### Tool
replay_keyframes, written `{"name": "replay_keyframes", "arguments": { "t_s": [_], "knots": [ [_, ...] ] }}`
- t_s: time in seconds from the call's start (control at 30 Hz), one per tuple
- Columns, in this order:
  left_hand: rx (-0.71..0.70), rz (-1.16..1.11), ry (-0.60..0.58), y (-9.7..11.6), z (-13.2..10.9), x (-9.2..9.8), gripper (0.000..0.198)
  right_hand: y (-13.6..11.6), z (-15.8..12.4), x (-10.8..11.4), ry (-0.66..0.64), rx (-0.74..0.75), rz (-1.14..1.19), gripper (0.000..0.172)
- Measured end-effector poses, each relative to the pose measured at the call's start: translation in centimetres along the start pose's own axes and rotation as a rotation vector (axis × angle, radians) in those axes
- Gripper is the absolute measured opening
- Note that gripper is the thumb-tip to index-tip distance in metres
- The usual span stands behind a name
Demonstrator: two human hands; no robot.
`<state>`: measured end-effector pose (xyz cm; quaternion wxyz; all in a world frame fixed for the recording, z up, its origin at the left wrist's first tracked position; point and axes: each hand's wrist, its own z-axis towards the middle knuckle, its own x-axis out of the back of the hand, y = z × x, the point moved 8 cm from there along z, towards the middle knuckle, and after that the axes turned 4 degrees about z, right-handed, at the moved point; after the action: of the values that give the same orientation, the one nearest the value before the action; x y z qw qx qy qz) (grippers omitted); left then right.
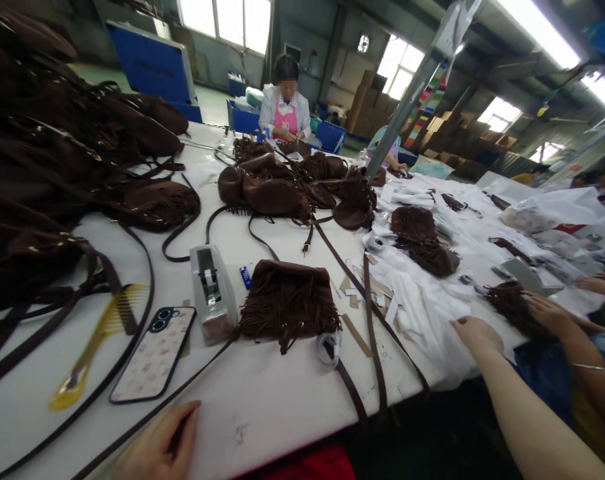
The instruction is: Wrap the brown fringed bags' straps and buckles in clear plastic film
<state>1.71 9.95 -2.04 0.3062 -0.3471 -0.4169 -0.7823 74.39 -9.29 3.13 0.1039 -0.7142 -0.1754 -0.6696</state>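
My left hand (pixel 160 443) rests at the table's near edge, thumb and forefinger apart with nothing in them. A dark brown strap (pixel 182 383) passes just behind it. My right hand (pixel 480 340) reaches out to the right, fingers bent against a pile of thin white plastic bags (pixel 432 307); its fingertips close on the plastic. Between the hands a small dark brown fringed bag (pixel 290 300) lies flat, its flap at the front. By its lower right corner is a small clear plastic coil (pixel 329 347).
Left of the bag stand a tape dispenser (pixel 213 293), a phone (pixel 153 353) and a yellow comb (pixel 100 340). Brown bags (pixel 147 133) are heaped at left, more (pixel 272 190) behind. A person (pixel 285 107) works opposite; a co-worker's hands (pixel 547 313) hold brown fringe at right.
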Motion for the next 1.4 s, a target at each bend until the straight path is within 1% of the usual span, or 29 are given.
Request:
{"name": "replay_keyframes", "arguments": {
  "t_s": [0.13, 0.23, 0.27, 0.33, 0.4, 0.43, 0.5, 0.57, 0.67, 0.73, 0.77, 0.83, 0.87, 0.9, 0.97, 1.0, 1.07, 1.1, 1.13, 1.17, 1.2, 1.27, 1.33, 1.37, 1.4],
  "knots": [
    [-0.088, 0.023, 0.036, 1.7, 0.6, 1.0, 0.032, -0.7, 0.6, 1.0, 0.050, 0.031, 0.053, 0.047],
    [-0.092, 0.042, 0.037, 2.1, 0.5, 1.1, 0.033, -2.0, 1.0, 1.5, 0.120, 0.060, 0.068, 0.053],
    [-0.081, 0.049, 0.024, 2.1, 0.3, 1.0, 0.033, -2.6, 1.0, 1.5, 0.138, 0.075, 0.070, 0.051],
    [-0.050, 0.064, -0.009, 1.9, 0.1, 0.7, 0.033, -3.5, 0.7, 1.5, 0.162, 0.100, 0.076, 0.041],
    [-0.016, 0.072, -0.047, 1.7, -0.1, 0.3, 0.032, -3.9, 0.2, 2.0, 0.190, 0.107, 0.089, 0.033],
    [0.000, 0.072, -0.062, 1.6, -0.2, 0.2, 0.032, -3.9, -0.3, 2.6, 0.213, 0.107, 0.098, 0.033],
    [0.025, 0.061, -0.078, 1.5, -0.2, 0.0, 0.032, -3.5, -1.4, 4.6, 0.274, 0.116, 0.123, 0.035],
    [0.035, 0.046, -0.080, 1.5, -0.2, -0.1, 0.032, -3.0, -3.1, 7.4, 0.351, 0.136, 0.149, 0.038],
    [0.026, 0.010, -0.083, 1.4, 0.0, -0.2, 0.031, -2.6, -6.6, 11.6, 0.460, 0.193, 0.243, 0.039],
    [0.028, -0.035, -0.096, 1.5, -0.2, -0.2, 0.030, -3.6, -9.6, 13.2, 0.454, 0.265, 0.321, 0.039],
    [0.038, -0.070, -0.109, 1.7, -0.4, -0.1, 0.030, -4.6, -11.4, 13.4, 0.420, 0.312, 0.368, 0.041],
    [0.077, -0.180, -0.170, 2.5, -1.1, 0.2, 0.030, -7.6, -15.9, 12.8, 0.307, 0.414, 0.483, 0.047],
    [0.099, -0.255, -0.221, 3.3, -1.5, 0.3, 0.031, -9.4, -18.7, 12.2, 0.225, 0.465, 0.662, 0.049],
    [0.118, -0.342, -0.287, 4.3, -2.1, 0.4, 0.032, -11.6, -21.8, 11.2, 0.109, 0.524, 0.825, 0.048],
    [0.133, -0.528, -0.452, 6.9, -3.5, 0.5, 0.036, -16.4, -29.0, 8.6, -0.143, 0.634, 1.031, 0.044],
    [0.144, -0.630, -0.543, 8.2, -4.2, 0.5, 0.041, -18.7, -32.9, 7.2, -0.259, 0.702, 1.100, 0.042],
    [0.223, -0.884, -0.720, 10.4, -5.8, 0.4, 0.052, -23.0, -40.6, 4.0, -0.539, 0.836, 1.190, 0.037],
    [0.280, -1.015, -0.786, 11.1, -6.4, 0.3, 0.058, -24.6, -44.2, 2.2, -0.690, 0.879, 1.212, 0.037],
    [0.338, -1.127, -0.824, 11.5, -7.0, 0.3, 0.060, -25.8, -47.4, 0.6, -0.824, 0.918, 1.218, 0.035],
    [0.389, -1.202, -0.831, 11.5, -7.3, 0.5, 0.059, -26.8, -50.1, -0.9, -0.942, 0.969, 1.208, 0.033],
    [0.427, -1.231, -0.806, 11.2, -7.6, 0.7, 0.056, -27.4, -52.3, -2.3, -1.044, 0.991, 1.189, 0.032],
    [0.478, -1.193, -0.676, 9.4, -7.8, 1.9, 0.048, -28.0, -55.6, -4.9, -1.295, 1.005, 1.091, 0.031],
    [0.492, -1.152, -0.525, 7.1, -8.3, 4.1, 0.041, -27.9, -57.4, -6.5, -1.575, 0.938, 1.027, 0.039],
    [0.488, -1.146, -0.476, 5.9, -8.7, 5.6, 0.039, -28.0, -57.6, -6.7, -1.704, 0.874, 1.046, 0.047],
    [0.485, -1.139, -0.455, 4.5, -9.4, 7.1, 0.038, -28.2, -57.4, -6.6, -1.797, 0.791, 1.121, 0.056]
  ]
}}
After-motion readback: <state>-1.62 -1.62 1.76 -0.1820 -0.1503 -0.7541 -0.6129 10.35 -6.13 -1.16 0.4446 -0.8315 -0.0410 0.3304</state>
